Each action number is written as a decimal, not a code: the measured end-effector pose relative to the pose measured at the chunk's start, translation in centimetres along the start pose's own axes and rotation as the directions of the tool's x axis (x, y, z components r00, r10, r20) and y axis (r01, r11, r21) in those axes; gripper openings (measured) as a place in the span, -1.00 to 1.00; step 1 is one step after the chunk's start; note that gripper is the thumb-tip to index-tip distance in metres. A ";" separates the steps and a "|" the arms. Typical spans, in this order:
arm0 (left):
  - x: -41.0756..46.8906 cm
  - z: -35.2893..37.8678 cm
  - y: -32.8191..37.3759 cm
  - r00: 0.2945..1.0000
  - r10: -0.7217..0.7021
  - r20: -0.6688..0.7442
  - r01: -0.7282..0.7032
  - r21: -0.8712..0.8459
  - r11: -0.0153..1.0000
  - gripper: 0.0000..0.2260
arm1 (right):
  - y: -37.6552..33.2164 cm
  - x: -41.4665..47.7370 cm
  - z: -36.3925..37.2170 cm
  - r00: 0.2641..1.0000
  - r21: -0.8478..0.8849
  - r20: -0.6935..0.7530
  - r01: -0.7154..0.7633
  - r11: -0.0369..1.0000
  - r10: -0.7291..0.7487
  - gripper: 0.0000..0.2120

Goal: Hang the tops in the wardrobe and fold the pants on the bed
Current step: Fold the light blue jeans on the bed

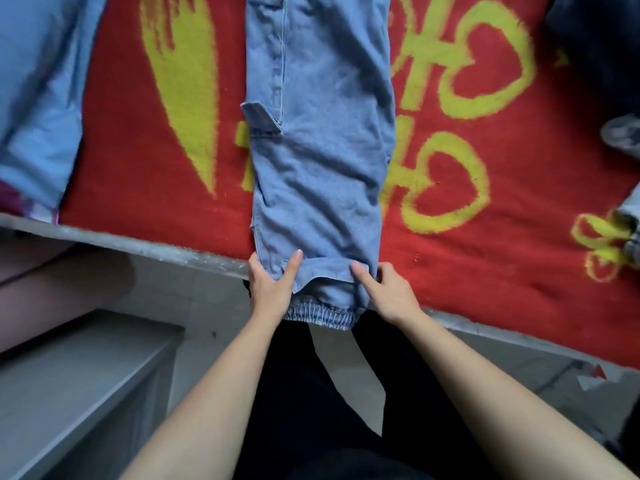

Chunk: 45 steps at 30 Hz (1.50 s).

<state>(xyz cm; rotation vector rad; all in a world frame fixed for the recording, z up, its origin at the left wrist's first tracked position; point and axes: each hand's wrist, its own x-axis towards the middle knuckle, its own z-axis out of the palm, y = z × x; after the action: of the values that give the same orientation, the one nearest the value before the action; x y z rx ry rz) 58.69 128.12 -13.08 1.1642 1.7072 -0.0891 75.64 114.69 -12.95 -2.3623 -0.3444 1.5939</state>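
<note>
Pants [322, 150] flat on red blanket [519, 209], left hand [270, 292] and right hand [391, 296] each pinching their hem

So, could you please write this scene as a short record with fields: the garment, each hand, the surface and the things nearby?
garment: blue jeans, lying lengthwise on the bed, elastic cuff end at the near edge
left hand: pinches the left side of the jeans near the cuff
right hand: pinches the right side near the cuff
surface: red blanket with yellow pattern
nearby: light blue garment on the left; dark garment at the top right
</note>
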 end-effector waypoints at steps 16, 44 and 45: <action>-3.7 -2.1 -3.5 0.993 -0.069 0.092 0.083 -0.163 0.983 -0.30 | 2.8 -4.5 4.8 0.998 0.656 0.067 -0.052 0.753 0.011 -0.56; -19.7 -10.3 -14.9 0.950 -0.196 0.244 0.285 -0.413 0.865 -0.71 | 10.5 -23.7 11.6 0.988 0.728 0.155 -0.128 0.674 0.021 -0.77; -19.7 -10.3 -14.0 0.959 -0.169 0.228 0.254 -0.423 0.870 -0.68 | 10.0 -23.5 10.7 0.990 0.731 0.144 -0.109 0.674 0.003 -0.75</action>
<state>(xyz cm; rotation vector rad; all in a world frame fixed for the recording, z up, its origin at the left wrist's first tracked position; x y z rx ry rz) 41.66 113.55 0.63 0.6020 1.5748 0.0608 57.50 98.27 0.02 -1.6421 0.3223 1.5181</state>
